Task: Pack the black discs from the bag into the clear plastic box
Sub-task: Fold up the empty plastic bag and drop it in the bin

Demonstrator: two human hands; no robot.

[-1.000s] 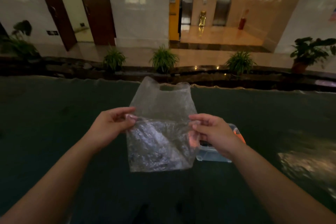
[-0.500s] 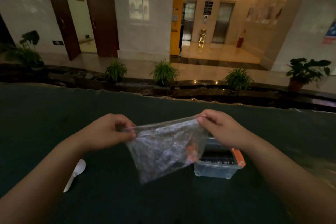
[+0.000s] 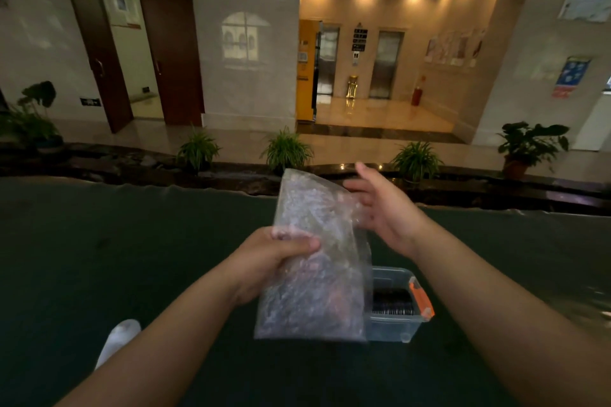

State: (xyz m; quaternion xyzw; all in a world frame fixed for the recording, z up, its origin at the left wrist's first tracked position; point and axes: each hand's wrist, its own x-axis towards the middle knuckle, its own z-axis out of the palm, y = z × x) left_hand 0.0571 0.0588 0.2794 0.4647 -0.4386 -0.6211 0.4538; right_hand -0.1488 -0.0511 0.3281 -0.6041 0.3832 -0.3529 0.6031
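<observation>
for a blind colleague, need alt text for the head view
The left hand grips a crinkled clear bag upright above a dark table, the right hand open beside its top. A clear plastic box holding black discs sits behind.

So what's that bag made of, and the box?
The bag looks like thin, soft clear plastic: it crinkles, glints, and the left hand shows through it. The box looks like stiffer see-through plastic holding its shape, with an orange clip, probably plastic too.
</observation>
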